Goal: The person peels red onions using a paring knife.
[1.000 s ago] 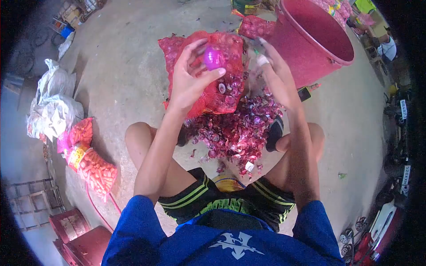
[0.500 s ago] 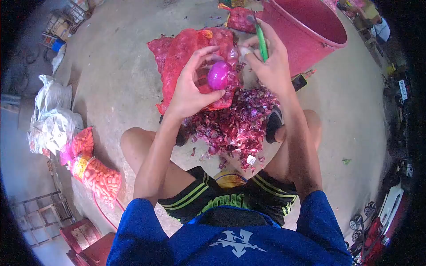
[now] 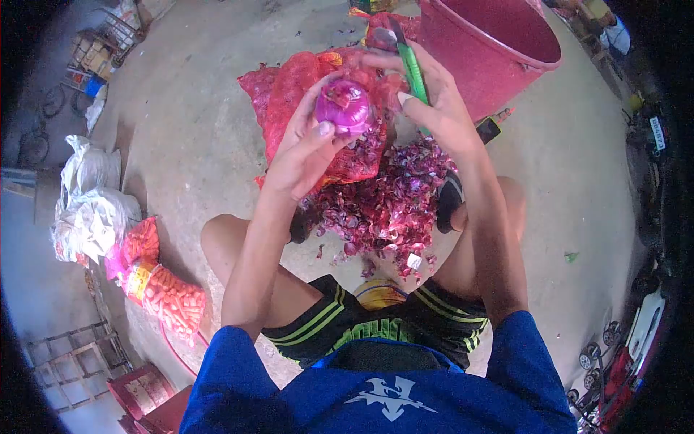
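Observation:
A shiny purple-red onion (image 3: 344, 107) rests in my left hand (image 3: 303, 145), fingers and thumb curled round it. A small darker patch of skin shows on its top. My right hand (image 3: 437, 108), just to the right, grips a green-handled knife (image 3: 412, 71) whose blade points up and away. Some fingertips of that hand are blurred, with loose skin near them. Below both hands lies a heap of dark red onion peels (image 3: 383, 202) on the floor between my feet. Red mesh sacks of onions (image 3: 289, 108) lie behind my left hand.
A large pink tub (image 3: 484, 65) stands at the upper right, with a phone (image 3: 489, 130) at its base. Another mesh sack (image 3: 383, 30) lies behind. To the left are white sacks (image 3: 94, 217) and a bag of orange-red pieces (image 3: 170, 296). A yellow stool (image 3: 379, 295) shows beneath me.
My left hand has turned the onion and shifted it slightly left and up, so its top patch now shows. My right hand, still with the knife, has moved a little left.

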A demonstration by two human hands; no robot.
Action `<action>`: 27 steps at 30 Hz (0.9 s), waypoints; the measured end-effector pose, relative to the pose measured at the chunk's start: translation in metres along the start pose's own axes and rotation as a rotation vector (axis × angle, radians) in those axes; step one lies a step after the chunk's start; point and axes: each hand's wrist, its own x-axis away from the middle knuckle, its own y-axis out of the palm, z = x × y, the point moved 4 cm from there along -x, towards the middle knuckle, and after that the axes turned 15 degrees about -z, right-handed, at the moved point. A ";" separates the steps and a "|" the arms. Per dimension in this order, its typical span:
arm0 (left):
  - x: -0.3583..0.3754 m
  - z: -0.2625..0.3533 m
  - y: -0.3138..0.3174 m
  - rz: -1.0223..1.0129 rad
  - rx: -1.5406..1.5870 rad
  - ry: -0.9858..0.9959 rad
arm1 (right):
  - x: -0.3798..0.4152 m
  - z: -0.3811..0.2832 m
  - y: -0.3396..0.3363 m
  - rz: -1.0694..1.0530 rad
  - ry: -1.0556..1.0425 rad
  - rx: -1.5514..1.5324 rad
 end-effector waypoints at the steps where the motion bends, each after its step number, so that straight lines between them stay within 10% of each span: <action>1: 0.002 -0.003 -0.002 0.037 -0.003 -0.003 | 0.000 -0.003 0.003 -0.018 0.029 -0.046; 18: 0.002 -0.026 -0.039 0.422 0.022 -0.203 | 0.007 0.009 0.014 -0.072 0.083 -0.019; 24: 0.006 -0.023 -0.055 0.320 0.483 -0.089 | 0.014 0.024 -0.007 -0.126 0.285 -0.043; 27: 0.006 -0.018 -0.051 0.207 0.651 -0.052 | 0.023 0.033 -0.015 -0.233 0.493 0.804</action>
